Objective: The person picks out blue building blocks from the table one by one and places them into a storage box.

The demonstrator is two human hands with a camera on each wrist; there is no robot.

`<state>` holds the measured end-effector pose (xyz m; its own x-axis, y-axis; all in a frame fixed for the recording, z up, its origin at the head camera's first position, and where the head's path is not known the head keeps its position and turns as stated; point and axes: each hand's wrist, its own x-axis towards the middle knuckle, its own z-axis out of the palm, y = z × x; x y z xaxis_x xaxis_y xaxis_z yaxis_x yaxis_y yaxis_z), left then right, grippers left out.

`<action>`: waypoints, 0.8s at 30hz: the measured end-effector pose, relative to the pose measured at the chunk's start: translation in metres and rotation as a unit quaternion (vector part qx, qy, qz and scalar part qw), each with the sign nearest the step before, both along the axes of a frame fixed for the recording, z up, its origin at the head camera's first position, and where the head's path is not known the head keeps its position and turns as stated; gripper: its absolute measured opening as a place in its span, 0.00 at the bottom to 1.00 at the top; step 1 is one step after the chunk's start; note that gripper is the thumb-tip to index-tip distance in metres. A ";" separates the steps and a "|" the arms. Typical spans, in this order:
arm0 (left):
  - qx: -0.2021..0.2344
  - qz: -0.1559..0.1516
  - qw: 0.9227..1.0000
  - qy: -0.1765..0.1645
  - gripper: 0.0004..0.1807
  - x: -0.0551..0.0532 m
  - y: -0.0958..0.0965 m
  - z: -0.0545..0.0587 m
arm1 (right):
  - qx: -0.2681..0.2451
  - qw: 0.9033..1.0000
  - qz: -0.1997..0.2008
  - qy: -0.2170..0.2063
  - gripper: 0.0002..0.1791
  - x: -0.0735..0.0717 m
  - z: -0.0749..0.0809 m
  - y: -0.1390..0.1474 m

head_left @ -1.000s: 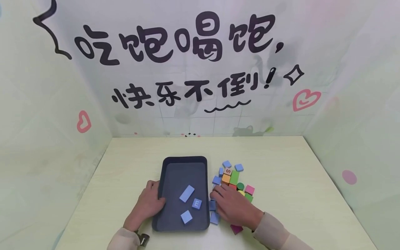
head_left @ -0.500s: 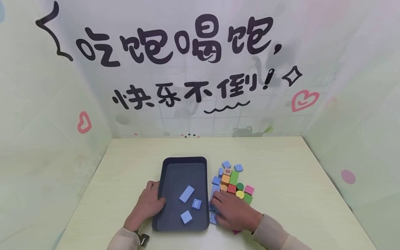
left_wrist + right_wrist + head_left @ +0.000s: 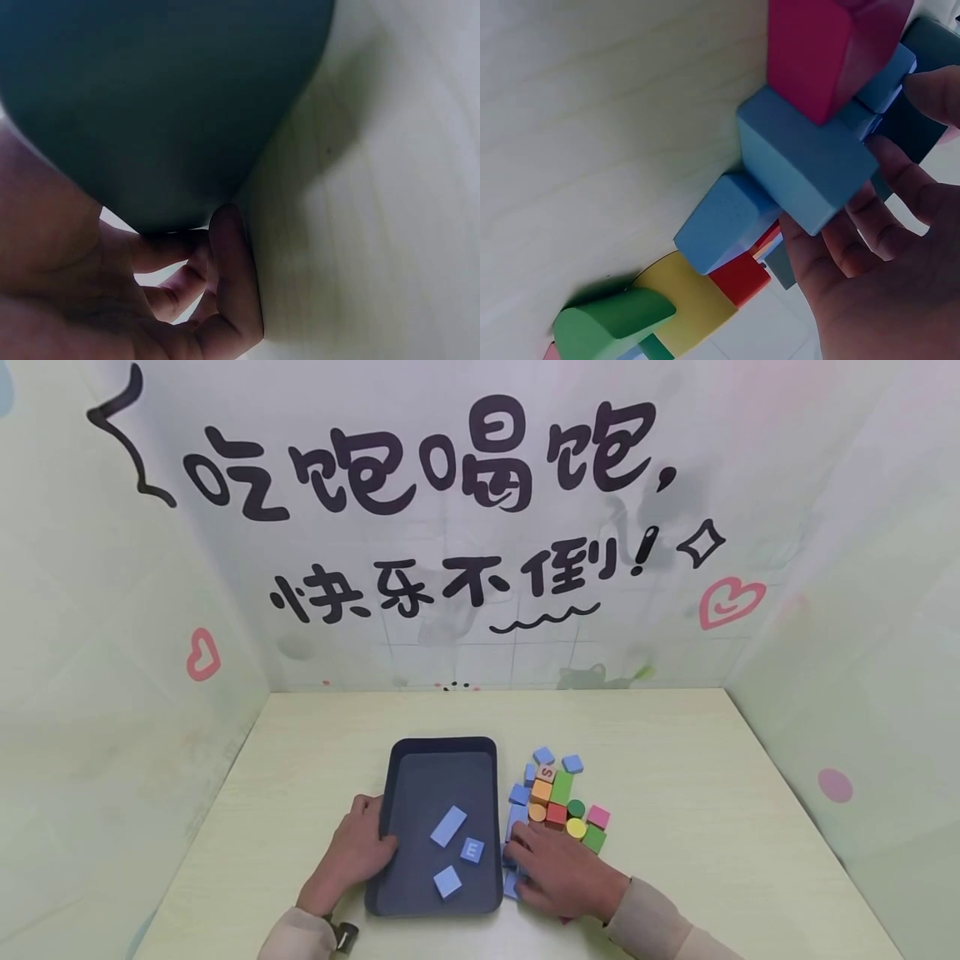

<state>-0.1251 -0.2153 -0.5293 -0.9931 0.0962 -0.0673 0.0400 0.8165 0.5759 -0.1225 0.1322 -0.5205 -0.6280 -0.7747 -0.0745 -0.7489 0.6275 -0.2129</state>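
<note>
A dark rectangular tray (image 3: 384, 827) lies on the table with several blue blocks in it, one marked E (image 3: 472, 850). My left hand (image 3: 362, 842) grips the tray's left side, thumb at the rim, its fingers (image 3: 238, 277) curled against the outside wall near the tabletop. Just right of the tray, my right hand (image 3: 566, 870) reaches down over more blue blocks (image 3: 517, 821). In the right wrist view its fingers (image 3: 810, 255) are spread behind a large blue block (image 3: 806, 161), and the thumb (image 3: 934, 94) is beside a smaller blue block (image 3: 889, 79), apart from the fingers.
Beside the right hand sit a red block (image 3: 556, 814), a yellow cylinder (image 3: 576, 829), a green block (image 3: 562, 787) and other coloured blocks. A magenta block (image 3: 817, 52) stands under the palm. Printed cloth walls (image 3: 480, 652) enclose the table's back and sides.
My right hand has shifted slightly toward me along the blue blocks, uncovering the red block and the yellow cylinder. The left hand and the tray stay put.
</note>
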 end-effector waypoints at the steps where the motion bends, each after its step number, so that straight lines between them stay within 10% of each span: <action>1: 0.000 0.000 1.000 0.000 0.36 0.000 0.000 0.000 | -0.001 1.000 0.001 0.000 0.16 0.000 0.000 0.000; 24: -0.007 -0.002 1.000 0.003 0.36 0.000 0.000 -0.001 | 0.003 1.000 0.002 -0.005 0.15 0.002 -0.003 0.003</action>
